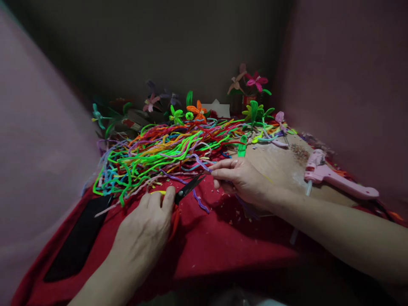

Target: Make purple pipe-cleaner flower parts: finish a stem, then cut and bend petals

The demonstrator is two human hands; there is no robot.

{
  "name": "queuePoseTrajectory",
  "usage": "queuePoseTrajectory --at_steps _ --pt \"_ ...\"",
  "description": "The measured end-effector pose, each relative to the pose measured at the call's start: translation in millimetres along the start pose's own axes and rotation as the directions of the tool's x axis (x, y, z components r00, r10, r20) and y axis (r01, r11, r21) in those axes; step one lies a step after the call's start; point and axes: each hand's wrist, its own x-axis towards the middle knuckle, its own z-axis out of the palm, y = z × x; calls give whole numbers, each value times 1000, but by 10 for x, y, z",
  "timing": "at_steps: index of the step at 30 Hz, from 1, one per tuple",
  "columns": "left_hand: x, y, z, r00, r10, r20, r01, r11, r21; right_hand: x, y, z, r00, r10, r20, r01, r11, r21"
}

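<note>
Head view gives me a red cloth under a wide tangle of coloured pipe cleaners, with a wooden board and a pink glue gun to the right. I see the left hand closed round scissors, whose blades point up-right at a purple pipe cleaner. The right hand, the nearer one, pinches that strand's end; its length runs leftward into the tangle, where loose strands crowd the blades.

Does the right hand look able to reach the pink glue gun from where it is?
Probably yes: the glue gun lies on the wooden board beside the right hand, with bare board between. The hand pinches a purple pipe cleaner, though; the left hand holds scissors.
</note>
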Motion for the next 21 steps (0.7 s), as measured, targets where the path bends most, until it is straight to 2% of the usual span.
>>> queuePoseTrajectory --at_steps 11,17,21 --pt "65 10 11 999 15 -46 -13 999 43 -30 -29 27 998 58 8 -58 998 -5" --pt "56 14 -14 1000 17 -12 -16 999 52 -38 -32 34 997 81 -3 -81 996 -26" --pt "31 34 -17 999 -13 48 12 1000 27 -35 -29 30 997 77 2 -76 996 -38"
